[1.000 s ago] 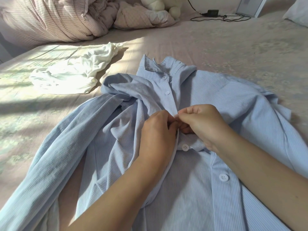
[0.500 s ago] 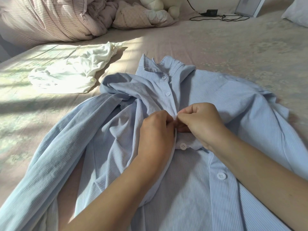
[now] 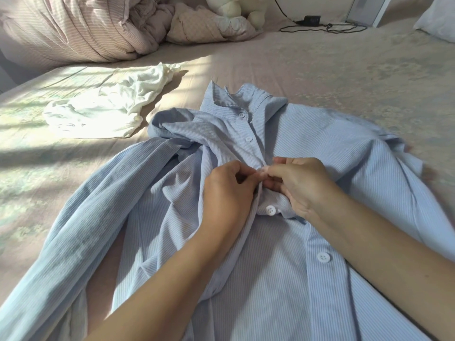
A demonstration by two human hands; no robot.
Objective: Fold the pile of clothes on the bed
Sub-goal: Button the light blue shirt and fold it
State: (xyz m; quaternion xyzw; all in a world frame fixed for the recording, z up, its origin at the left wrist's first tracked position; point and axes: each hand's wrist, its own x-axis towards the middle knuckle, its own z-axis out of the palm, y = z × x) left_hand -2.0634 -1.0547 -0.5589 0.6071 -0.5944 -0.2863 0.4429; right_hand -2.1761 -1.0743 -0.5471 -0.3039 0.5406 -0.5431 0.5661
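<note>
Both hands (left hand (image 3: 227, 193), right hand (image 3: 301, 185)) pinch the blue shirt (image 3: 320, 148) placket.

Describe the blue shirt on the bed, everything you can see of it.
The blue shirt is pale, finely striped woven cloth with a collar and white buttons. It lies front up and rumpled on the bed, collar away from the person, one sleeve trailing left. The top two buttons look fastened; the left hand and right hand pinch the placket at the third.

A bedroom in a home, shown by the wide bed with a pale pink patterned sheet (image 3: 344, 77) spread under the hands. Beyond them, heaped at the far edge, a rumpled pink striped duvet (image 3: 73, 28), a cream plush toy (image 3: 236, 8) and a black charger cable (image 3: 325, 27).
</note>
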